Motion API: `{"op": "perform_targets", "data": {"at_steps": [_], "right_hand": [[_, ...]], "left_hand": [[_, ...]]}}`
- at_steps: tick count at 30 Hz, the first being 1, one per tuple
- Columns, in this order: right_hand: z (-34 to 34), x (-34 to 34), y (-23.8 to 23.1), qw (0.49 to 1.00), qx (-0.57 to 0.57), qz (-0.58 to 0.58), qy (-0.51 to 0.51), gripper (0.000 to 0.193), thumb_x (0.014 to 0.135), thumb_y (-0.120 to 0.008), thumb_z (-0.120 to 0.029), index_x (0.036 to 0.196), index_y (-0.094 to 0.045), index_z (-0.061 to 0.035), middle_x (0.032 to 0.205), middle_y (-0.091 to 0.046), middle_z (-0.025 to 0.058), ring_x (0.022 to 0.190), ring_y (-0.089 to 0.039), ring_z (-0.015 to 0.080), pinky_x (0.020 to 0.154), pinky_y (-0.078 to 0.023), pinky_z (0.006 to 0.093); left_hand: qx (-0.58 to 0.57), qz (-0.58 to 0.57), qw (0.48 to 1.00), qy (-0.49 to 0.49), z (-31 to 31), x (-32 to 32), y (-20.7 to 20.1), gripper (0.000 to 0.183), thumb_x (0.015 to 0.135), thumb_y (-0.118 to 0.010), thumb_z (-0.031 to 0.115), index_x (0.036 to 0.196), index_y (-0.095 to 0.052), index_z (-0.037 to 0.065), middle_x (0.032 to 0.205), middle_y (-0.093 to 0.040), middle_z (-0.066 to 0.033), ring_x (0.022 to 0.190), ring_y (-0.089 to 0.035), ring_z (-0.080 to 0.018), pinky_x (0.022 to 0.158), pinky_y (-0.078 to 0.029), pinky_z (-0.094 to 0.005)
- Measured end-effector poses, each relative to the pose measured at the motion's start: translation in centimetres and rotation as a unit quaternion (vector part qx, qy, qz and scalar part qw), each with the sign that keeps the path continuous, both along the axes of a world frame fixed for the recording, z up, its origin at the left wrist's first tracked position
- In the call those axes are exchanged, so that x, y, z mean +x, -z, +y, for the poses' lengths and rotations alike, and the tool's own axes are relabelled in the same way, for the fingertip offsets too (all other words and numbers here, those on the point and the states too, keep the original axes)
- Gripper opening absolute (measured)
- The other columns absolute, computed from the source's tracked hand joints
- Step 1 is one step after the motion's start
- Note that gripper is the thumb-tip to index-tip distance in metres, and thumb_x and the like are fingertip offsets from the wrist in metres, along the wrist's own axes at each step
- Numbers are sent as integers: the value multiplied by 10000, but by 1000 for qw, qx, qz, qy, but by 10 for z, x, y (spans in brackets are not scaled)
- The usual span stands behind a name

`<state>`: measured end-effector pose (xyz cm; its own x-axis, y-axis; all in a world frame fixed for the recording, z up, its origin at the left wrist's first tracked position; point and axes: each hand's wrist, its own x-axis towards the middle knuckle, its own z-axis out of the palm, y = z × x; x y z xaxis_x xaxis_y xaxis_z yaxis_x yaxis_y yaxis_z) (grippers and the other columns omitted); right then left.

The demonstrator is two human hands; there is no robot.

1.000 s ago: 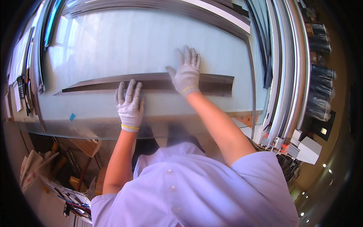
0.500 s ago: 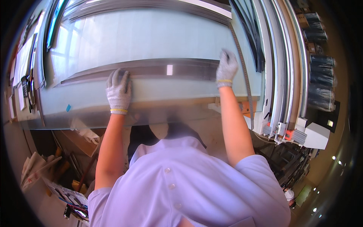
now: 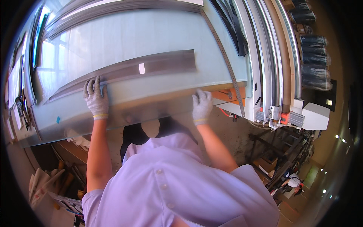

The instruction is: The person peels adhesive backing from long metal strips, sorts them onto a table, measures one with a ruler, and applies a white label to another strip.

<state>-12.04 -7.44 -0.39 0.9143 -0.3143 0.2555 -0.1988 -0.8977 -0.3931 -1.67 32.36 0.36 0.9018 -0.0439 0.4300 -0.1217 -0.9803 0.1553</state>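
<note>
A long, dark grey-brown flat strip [image 3: 166, 64] with a small white rectangle on it lies on the pale, glossy worktop [image 3: 159, 34]. My left hand [image 3: 96, 99], in a grey knit glove with a yellow cuff edge, rests with fingers spread at the strip's near edge, left of the white patch. Beside the worktop's front edge is my right hand [image 3: 202, 106], gloved the same way. Its fingers are loosely bent and the thumb stands apart; I see nothing held in it. The strip's right end is untouched.
More dark strips [image 3: 124, 9] lie along the far side. A long perforated strip like a ruler [image 3: 223, 53] crosses the right part. Beyond it run metal rails [image 3: 270, 56] with a white box [image 3: 317, 116]. A blue tape piece [image 3: 58, 120] sits at the left front.
My right hand has left the strip's right end and come down toward me to the worktop's front edge. My left hand stays at the strip. The whole view has turned somewhat.
</note>
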Motion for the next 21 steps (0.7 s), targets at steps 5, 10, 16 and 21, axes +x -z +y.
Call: {"op": "perform_targets", "data": {"at_steps": [5,10,16,21], "right_hand": [[7,-8,-7,993,95,15,-64,197,821,-751,-66,1012,-706,-52,983,-615,122,931,-608,302,832,-502,393],[-42,-45,34,968,187,-8,169,254,831,-753,-43,1059,-643,-36,927,-603,109,899,-607,258,803,-503,382],[-70,-46,26,896,298,34,327,476,876,-726,12,1288,-488,22,1007,-567,93,869,-581,181,789,-509,333],[-65,-36,-3,831,425,41,355,560,891,-676,50,1403,-451,29,968,-582,87,838,-590,197,809,-528,348]], "left_hand": [[-45,95,988,114,-73,-30,8,558,833,-736,190,1373,-602,151,1310,-563,-111,1294,-497,-335,1070,-424,-481],[-74,121,980,142,-125,-21,-5,603,820,-738,225,1381,-568,81,1346,-543,-119,1287,-490,-341,1080,-403,-490],[-46,132,974,178,-133,4,-1,600,835,-721,250,1359,-552,11,1338,-546,-142,1264,-500,-341,1096,-391,-489],[-56,144,973,171,-133,5,6,584,839,-714,259,1345,-557,13,1361,-539,-156,1263,-505,-343,1105,-383,-490]]}}
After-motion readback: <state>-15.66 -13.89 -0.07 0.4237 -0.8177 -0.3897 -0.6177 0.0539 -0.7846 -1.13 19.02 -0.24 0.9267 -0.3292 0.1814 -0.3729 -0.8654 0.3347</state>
